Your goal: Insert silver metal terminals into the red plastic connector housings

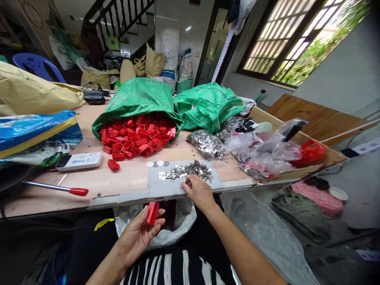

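My left hand (136, 236) holds a red plastic housing (152, 213) between thumb and fingers, above the open white sack (181, 221) at my lap. At the table's front edge, my right hand (199, 192) is closed in a pinch beside a pile of small silvery metal pieces (190, 171). Whatever lies between those fingertips is too small to make out. The metal pieces are spread on a grey sheet (154, 184). Behind them, a green woven sack (142, 97) lies with its mouth toward me, spilling many red plastic housings (139, 136).
A clear bag of metal pieces (206, 144) lies right of the spill. Farther right stands a wooden tray (329, 156) full of plastic bags. On the left are a white scale-like device (79, 161), a red-tipped lever (78, 192) and a blue bag (38, 130).
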A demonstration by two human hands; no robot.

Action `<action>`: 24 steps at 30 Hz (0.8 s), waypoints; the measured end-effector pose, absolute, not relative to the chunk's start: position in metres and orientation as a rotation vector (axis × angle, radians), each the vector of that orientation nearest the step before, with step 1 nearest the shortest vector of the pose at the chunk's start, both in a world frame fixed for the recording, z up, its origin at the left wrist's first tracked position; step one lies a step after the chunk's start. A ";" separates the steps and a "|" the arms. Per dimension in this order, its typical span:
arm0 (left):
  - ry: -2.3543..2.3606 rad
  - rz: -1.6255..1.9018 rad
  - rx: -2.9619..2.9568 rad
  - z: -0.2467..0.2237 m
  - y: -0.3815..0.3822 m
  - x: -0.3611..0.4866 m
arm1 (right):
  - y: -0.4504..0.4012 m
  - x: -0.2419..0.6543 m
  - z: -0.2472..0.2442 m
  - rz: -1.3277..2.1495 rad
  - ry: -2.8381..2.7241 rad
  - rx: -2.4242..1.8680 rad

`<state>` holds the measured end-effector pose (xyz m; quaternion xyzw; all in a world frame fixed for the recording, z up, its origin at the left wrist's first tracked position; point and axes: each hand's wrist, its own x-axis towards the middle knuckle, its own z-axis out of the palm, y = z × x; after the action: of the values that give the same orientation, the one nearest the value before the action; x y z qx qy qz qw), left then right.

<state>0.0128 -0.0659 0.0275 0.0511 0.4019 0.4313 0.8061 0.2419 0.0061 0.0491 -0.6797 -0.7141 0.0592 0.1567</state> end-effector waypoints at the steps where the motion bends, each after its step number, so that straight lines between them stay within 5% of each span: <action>1: 0.874 0.940 0.099 0.027 -0.066 0.012 | 0.008 0.239 0.049 0.148 -2.053 -1.964; 24: 0.765 0.984 0.301 0.033 -0.066 0.006 | 0.010 0.246 0.051 0.439 -2.048 -1.751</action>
<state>0.0058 -0.0659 0.0331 0.1405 0.3570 0.4591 0.8013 0.2464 0.0096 0.0505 -0.6280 -0.7342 0.1576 0.2044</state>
